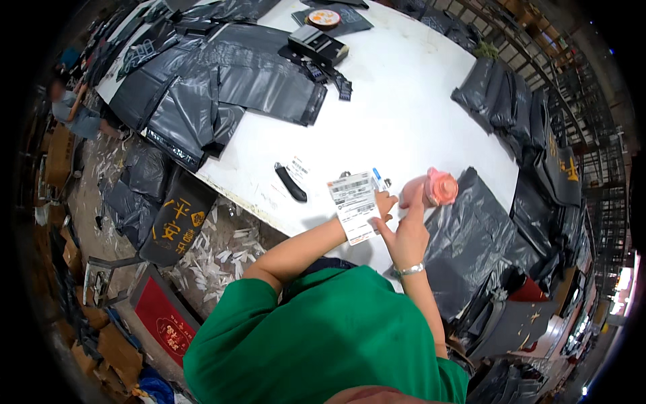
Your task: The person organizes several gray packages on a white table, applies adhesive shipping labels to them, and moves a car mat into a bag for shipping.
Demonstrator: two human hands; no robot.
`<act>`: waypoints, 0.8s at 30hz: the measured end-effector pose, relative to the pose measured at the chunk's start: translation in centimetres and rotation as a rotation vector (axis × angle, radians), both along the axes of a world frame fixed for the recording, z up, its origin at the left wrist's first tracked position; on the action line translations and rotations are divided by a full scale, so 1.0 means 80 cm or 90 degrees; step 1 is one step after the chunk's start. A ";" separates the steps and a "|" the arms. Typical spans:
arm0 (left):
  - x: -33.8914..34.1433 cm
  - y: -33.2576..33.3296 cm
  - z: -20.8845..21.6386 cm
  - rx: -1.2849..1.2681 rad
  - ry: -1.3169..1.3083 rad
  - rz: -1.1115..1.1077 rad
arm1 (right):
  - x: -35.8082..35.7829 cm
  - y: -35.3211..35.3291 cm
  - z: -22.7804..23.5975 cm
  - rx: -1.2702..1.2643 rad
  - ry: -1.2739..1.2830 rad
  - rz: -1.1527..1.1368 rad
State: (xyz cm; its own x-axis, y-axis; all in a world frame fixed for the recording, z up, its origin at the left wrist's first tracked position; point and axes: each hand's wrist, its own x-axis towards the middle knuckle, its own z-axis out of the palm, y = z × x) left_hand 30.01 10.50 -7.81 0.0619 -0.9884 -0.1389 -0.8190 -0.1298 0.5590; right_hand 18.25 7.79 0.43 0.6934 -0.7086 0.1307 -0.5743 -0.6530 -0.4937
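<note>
A white printed label sheet (351, 209) is held upright over the table, gripped at its right edge by my left hand (385, 203), whose fingers are partly hidden behind it. My right hand (408, 236), with a bracelet at the wrist, has its index finger stretched out and thumb apart. That finger reaches up to a pink rounded thing with a ruffled, flower-like end (441, 187); whether they touch I cannot tell. A small blue-and-white item (378, 176) lies behind the label. Left of it are a curved black handle-like tool (291, 184) and a small printed slip (300, 168).
Black plastic bags (266, 84) spread over the far left of the white table (397, 87), near a black box (317, 46) and a tape roll (323, 18). More black bags (471, 236) lie at right. Paper scraps (219, 259) litter the floor; another person (77, 111) is far left.
</note>
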 end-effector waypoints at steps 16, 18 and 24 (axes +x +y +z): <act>0.493 -0.112 -0.071 -0.284 -0.093 0.491 | -0.095 0.001 -0.199 0.127 0.432 -0.017; 0.560 -0.157 -0.076 -0.323 -0.141 0.546 | -0.133 0.016 -0.233 0.169 0.424 -0.023; 0.667 -0.294 -0.069 -0.199 -0.230 0.604 | -0.196 0.067 -0.285 0.104 0.396 0.028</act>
